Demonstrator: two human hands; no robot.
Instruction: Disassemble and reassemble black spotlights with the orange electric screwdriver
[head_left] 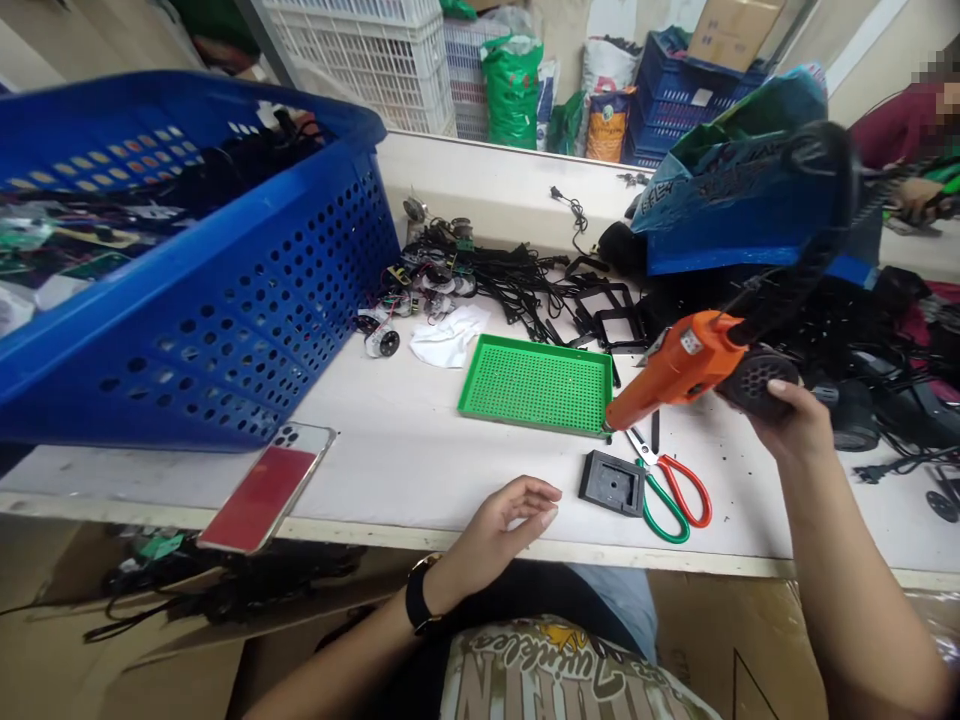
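Note:
My right hand (802, 420) is raised at the right, its fingers closed around a black round housing (759, 382) with a pattern of holes in its face. Hanging in front of that housing is an orange electric screwdriver (679, 360), tip pointing down and left. My left hand (511, 520) rests near the table's front edge, empty, fingers loosely curled and apart from the thumb. Just right of it lies a black block with a recess (592, 482). Scissors (686, 490) with one red and one green handle touch the block's right side. Behind them sits a green perforated tray (536, 385).
A large blue basket (247, 300) full of parts stands left, a red phone (266, 490) before it. Cables (525, 290), small motors (442, 280) and a white cloth (450, 335) lie behind the tray. A blue bin (757, 220) stands right; another person's hand (919, 200) is beyond.

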